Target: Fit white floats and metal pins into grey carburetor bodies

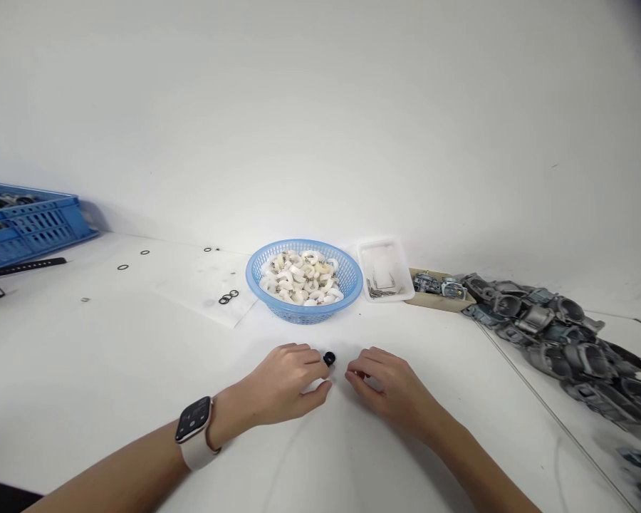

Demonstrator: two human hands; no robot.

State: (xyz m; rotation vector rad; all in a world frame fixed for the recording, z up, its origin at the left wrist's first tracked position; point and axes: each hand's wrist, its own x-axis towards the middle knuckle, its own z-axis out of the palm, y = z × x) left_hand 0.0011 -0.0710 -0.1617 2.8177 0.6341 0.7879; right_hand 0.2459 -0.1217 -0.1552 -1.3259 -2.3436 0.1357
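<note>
My left hand [293, 385] is just above the white table, its fingers curled, a watch [194, 419] on the wrist. A small black round part [329, 358] with a hollow middle shows at its fingertips. Just to the right, my right hand [384, 381] has its fingers bent in and the thumb close to the index finger. A dark speck shows between them, too small to name. A gap separates the two hands. Beyond them stands a blue plastic basket [304, 311] full of white ring-shaped pieces [299, 276] with metal bits.
A white tray [382, 256] holds thin metal pins [379, 292]. Beside it, a tan box [438, 303] contains metal parts. Grey metal castings [545, 328] are heaped at the right. Several black rings [228, 296] and a blue crate [37, 228] are on the left; a black strap [24, 268] lies there.
</note>
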